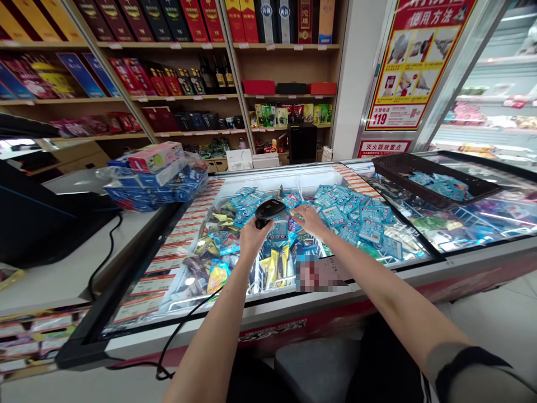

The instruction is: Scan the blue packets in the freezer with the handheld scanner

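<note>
My left hand [251, 238] is wrapped round the handle of a black barcode scanner [271, 209], held over the glass top of a chest freezer. A blue packet [278, 229] lies just below the scanner's head. My right hand [310, 220] is beside the scanner, its fingers stretched out over the packets; I see nothing gripped in it. Many blue packets [335, 215] are spread in a loose pile around and beyond the right hand. The scanner's black cable [184, 322] hangs down past my left forearm over the freezer's front edge.
Wrapped ice creams [272, 266] show through the glass. A dark tray [419, 173] with blue packets stands at the right. Plastic-wrapped boxes [153, 176] and a black monitor-like device [37, 212] are at the left. A partly blurred panel [339, 273] lies at the front edge.
</note>
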Motion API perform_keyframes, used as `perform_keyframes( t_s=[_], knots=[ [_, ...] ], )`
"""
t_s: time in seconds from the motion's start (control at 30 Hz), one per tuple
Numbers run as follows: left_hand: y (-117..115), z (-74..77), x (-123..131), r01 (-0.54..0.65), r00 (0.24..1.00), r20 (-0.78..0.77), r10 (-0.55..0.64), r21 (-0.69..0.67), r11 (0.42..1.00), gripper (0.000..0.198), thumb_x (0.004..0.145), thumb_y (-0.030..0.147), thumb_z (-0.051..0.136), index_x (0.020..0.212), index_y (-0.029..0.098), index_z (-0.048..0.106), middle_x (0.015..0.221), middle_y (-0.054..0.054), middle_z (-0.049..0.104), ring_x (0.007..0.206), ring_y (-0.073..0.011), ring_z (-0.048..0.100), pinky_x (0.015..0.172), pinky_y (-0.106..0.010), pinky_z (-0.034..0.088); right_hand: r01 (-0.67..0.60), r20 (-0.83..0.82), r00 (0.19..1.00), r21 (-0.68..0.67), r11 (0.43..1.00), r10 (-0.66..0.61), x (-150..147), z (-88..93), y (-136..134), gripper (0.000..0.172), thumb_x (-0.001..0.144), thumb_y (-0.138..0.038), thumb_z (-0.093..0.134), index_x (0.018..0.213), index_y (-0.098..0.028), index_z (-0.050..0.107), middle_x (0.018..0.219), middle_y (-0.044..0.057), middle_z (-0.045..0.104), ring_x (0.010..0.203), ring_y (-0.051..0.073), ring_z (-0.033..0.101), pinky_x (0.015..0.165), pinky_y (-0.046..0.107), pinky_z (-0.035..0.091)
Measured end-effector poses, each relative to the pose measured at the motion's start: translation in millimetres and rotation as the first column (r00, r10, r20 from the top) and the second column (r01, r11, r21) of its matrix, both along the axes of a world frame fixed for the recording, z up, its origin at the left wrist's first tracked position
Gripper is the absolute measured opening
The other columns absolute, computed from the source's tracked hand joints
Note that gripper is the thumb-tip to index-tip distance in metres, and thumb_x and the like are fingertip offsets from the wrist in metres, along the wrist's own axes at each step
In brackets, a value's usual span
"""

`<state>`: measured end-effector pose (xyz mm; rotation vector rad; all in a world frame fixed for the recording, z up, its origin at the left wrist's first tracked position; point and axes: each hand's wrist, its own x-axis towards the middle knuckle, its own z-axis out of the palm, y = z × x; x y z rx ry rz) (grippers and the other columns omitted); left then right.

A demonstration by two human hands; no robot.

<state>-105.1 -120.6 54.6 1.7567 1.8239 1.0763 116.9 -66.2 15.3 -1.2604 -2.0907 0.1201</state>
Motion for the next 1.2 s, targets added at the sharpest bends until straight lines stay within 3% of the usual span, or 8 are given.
perform_keyframes(
  t_s=[0.13, 0.23, 0.43, 0.67, 0.9, 1.2],
  knots=[
    [0, -0.7, -2, -0.025, 0.998, -0.056, 0.026, 0.018, 1.0, 0.055, 0.069, 0.066, 0.054, 0.091, 0.017, 0.067, 0.064, -0.005, 0.064, 0.059, -0.0193, 0.059, 0.05, -0.025, 0.037, -0.157, 0.027, 0.987, -0.089, 0.983, 0.16, -34, 6.6, -2, 0.047, 0.083, -0.048, 0.059, 0.121, -0.02, 0.056, 0.117, 0.008, 0.06, 0.111, 0.024, 0.051, 0.099, 0.041, 0.036],
    [1, -1.8, -2, -0.024, 0.996, -0.082, 0.026, 0.028, 0.999, 0.055, 0.07, 0.066, 0.053, 0.091, 0.018, 0.067, 0.068, -0.005, 0.065, 0.062, -0.0197, 0.059, 0.05, -0.024, 0.036, -0.143, 0.019, 0.989, -0.151, 0.978, 0.148, -38, 6.2, -1, 0.055, 0.072, -0.046, 0.071, 0.119, -0.02, 0.058, 0.114, 0.009, 0.06, 0.112, 0.026, 0.051, 0.097, 0.042, 0.038],
    [2, -2.4, -1, -0.025, 0.995, -0.095, 0.027, 0.023, 0.999, 0.055, 0.07, 0.066, 0.053, 0.094, 0.019, 0.067, 0.073, -0.006, 0.067, 0.067, -0.0205, 0.06, 0.052, -0.024, 0.037, 0.02, -0.195, 0.977, -0.307, 0.952, -0.083, 2, 2.3, 3, 0.064, 0.063, -0.049, 0.076, 0.118, -0.021, 0.058, 0.117, 0.009, 0.056, 0.108, 0.027, 0.053, 0.091, 0.042, 0.043],
    [-9, 6.2, 20, 0.033, 0.993, -0.115, -0.035, -0.019, 0.999, 0.054, 0.069, 0.065, 0.055, 0.098, 0.021, 0.067, 0.073, -0.006, 0.067, 0.069, -0.0218, 0.062, 0.052, -0.024, 0.037, 0.098, -0.309, 0.937, -0.211, 0.973, -0.162, 52, -3.9, 2, 0.057, 0.069, -0.041, 0.07, 0.121, -0.024, 0.052, 0.118, 0.006, 0.058, 0.108, 0.025, 0.053, 0.091, 0.04, 0.042],
    [-8, 8.2, 52, 0.106, 0.986, -0.13, -0.108, -0.022, 0.994, 0.051, 0.071, 0.064, 0.055, 0.096, 0.02, 0.067, 0.08, -0.007, 0.069, 0.072, -0.0227, 0.063, 0.054, -0.025, 0.039, 0.104, -0.369, 0.91, -0.24, 0.965, -0.189, 59, -17.3, 3, 0.06, 0.069, -0.047, 0.069, 0.12, -0.024, 0.048, 0.119, 0.007, 0.058, 0.11, 0.027, 0.053, 0.091, 0.04, 0.041],
    [3, 7.6, 57, 0.126, 0.985, -0.114, -0.132, -0.057, 0.99, 0.052, 0.072, 0.065, 0.054, 0.094, 0.02, 0.067, 0.076, -0.007, 0.068, 0.071, -0.023, 0.064, 0.054, -0.026, 0.038, 0.143, -0.396, 0.888, -0.243, 0.959, -0.233, 60, -25.1, 9, 0.062, 0.067, -0.048, 0.07, 0.119, -0.022, 0.046, 0.121, 0.007, 0.056, 0.112, 0.027, 0.052, 0.092, 0.041, 0.04]
  ],
)
